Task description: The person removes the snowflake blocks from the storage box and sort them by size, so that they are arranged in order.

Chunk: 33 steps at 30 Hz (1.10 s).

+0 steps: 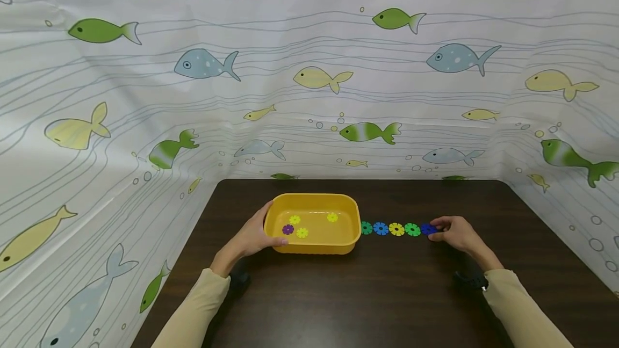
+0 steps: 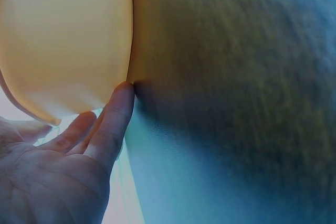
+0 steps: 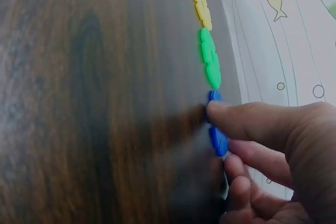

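My left hand point(image 1: 253, 234) holds the left end of a yellow plastic tub point(image 1: 314, 249), its thumb over the near rim and its fingers along the outer wall. Inside the tub lie a purple notched disc point(image 1: 288, 229) and several yellow-green ones, such as the disc point(image 1: 332, 218) at the right. My right hand point(image 1: 456, 234) pinches a dark blue notched disc point(image 3: 219, 141) between thumb and fingers, at the right end of a row on the table. Leftward from it follow a bright green disc point(image 1: 412, 230), a yellow disc point(image 1: 396, 229), a light blue disc point(image 1: 381, 229) and a darker green disc point(image 1: 367, 227).
The dark wooden table point(image 1: 338, 305) runs back to a white fish-patterned sheet point(image 1: 309, 106), which closes off the back and both sides. The row's left end lies right by the tub's right wall. Dark bands sit at both wrists.
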Each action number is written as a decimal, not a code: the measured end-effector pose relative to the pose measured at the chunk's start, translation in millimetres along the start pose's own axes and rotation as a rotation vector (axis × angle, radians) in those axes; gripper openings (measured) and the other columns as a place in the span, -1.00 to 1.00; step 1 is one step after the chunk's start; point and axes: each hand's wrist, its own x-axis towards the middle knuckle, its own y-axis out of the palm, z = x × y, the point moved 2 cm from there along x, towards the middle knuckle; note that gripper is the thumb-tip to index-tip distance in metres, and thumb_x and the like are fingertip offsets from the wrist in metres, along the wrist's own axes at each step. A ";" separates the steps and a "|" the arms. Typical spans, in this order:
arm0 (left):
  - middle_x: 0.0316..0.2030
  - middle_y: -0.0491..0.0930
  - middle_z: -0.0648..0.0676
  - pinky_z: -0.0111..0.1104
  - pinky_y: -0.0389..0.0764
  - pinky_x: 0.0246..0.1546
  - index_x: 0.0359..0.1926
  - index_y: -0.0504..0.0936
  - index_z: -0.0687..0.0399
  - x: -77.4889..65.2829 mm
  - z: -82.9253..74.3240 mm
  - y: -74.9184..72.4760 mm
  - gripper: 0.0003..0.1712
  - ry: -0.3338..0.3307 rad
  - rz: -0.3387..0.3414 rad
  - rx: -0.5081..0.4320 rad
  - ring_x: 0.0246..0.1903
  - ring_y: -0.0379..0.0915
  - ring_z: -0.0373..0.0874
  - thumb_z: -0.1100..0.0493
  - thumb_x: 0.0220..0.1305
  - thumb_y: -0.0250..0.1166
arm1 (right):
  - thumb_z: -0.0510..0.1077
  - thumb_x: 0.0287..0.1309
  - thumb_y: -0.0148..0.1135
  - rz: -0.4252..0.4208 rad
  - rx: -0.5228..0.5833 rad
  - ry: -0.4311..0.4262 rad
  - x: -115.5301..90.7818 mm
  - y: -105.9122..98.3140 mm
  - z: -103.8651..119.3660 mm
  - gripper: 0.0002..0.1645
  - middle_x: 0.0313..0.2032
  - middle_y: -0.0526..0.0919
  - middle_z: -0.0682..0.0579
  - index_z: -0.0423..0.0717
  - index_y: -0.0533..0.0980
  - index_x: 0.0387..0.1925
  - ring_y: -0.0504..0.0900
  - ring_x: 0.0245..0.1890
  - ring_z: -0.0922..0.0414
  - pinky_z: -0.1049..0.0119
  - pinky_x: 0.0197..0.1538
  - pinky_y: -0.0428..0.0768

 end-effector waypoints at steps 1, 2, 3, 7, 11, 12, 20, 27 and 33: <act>0.58 0.30 0.33 0.12 0.58 0.49 0.76 -0.06 0.15 0.3 0.2 -0.4 0.44 0.001 -0.001 0.001 0.32 0.52 0.16 -0.16 0.11 0.66 | -0.04 0.34 0.51 -0.007 -0.014 0.001 -0.1 0.0 1.8 -0.29 0.09 0.66 -0.46 -0.49 0.53 0.28 0.63 -0.09 -0.19 0.01 -0.07 0.66; 0.58 0.30 0.33 0.13 0.58 0.49 0.76 -0.06 0.15 0.4 0.2 -1.0 0.45 0.000 -0.003 0.001 0.31 0.52 0.15 -0.17 0.11 0.66 | 0.02 0.37 0.49 -0.017 -0.028 0.001 -0.3 0.0 4.2 -0.23 0.12 0.64 -0.49 -0.49 0.50 0.31 0.64 -0.04 -0.25 -0.09 -0.01 0.69; 0.58 0.31 0.33 0.12 0.58 0.49 0.76 -0.05 0.14 0.6 0.2 -1.6 0.45 -0.003 -0.005 -0.001 0.30 0.52 0.14 -0.17 0.10 0.66 | 0.07 0.39 0.46 -0.029 -0.039 0.000 -0.6 0.2 7.5 -0.18 0.15 0.62 -0.51 -0.50 0.46 0.34 0.65 0.01 -0.31 -0.18 0.05 0.70; 0.56 0.33 0.31 0.12 0.59 0.48 0.76 -0.05 0.12 0.5 0.1 -3.7 0.46 -0.006 -0.009 -0.007 0.25 0.52 0.11 -0.18 0.08 0.66 | 0.14 0.43 0.42 -0.093 -0.048 -0.027 -4.7 2.1 31.0 -0.10 0.20 0.60 -0.54 -0.49 0.38 0.41 0.63 0.11 -0.37 -0.32 0.14 0.67; 0.55 0.35 0.30 0.12 0.60 0.48 0.76 -0.05 0.12 -0.2 0.4 -3.1 0.45 -0.002 -0.004 -0.016 0.24 0.53 0.08 -0.17 0.09 0.67 | 0.08 0.42 0.45 -0.144 -0.044 -0.079 -9.9 7.3 60.2 -0.17 0.15 0.67 -0.46 -0.46 0.42 0.40 0.62 -0.02 -0.20 -0.11 0.01 0.68; 0.55 0.35 0.30 0.12 0.60 0.48 0.76 -0.04 0.12 -0.4 0.6 -2.6 0.45 -0.003 -0.003 -0.018 0.24 0.53 0.08 -0.17 0.09 0.67 | 0.07 0.42 0.45 -0.153 -0.044 -0.092 -11.0 9.0 67.1 -0.19 0.14 0.69 -0.44 -0.45 0.44 0.39 0.61 -0.05 -0.15 -0.04 -0.04 0.67; 0.54 0.37 0.28 0.09 0.63 0.45 0.76 -0.03 0.08 -3.6 5.1 1.5 0.48 -0.033 0.003 -0.022 0.22 0.55 0.05 -0.21 0.05 0.69 | -0.01 0.43 0.45 -0.174 0.006 -0.144 -17.0 33.6 120.1 -0.38 0.04 0.73 -0.30 -0.36 0.56 0.29 0.59 -0.11 -0.05 0.15 -0.10 0.63; 0.54 0.36 0.29 0.10 0.62 0.45 0.76 -0.04 0.08 -3.1 4.6 0.3 0.49 -0.023 0.003 -0.024 0.23 0.54 0.06 -0.22 0.04 0.69 | -0.07 0.40 0.48 -0.083 0.028 -0.203 -8.4 60.3 168.6 -0.46 0.02 0.74 -0.21 -0.29 0.61 0.25 0.52 -0.18 0.03 0.26 -0.16 0.57; 0.55 0.35 0.28 0.11 0.60 0.47 0.77 -0.04 0.07 0.1 2.9 -0.8 0.48 -0.002 0.007 -0.037 0.25 0.53 0.07 -0.21 0.06 0.68 | -0.14 0.35 0.51 -0.005 0.011 -0.245 9.1 85.5 201.4 -0.48 -0.04 0.73 -0.20 -0.36 0.63 0.21 0.52 -0.22 0.06 0.29 -0.16 0.62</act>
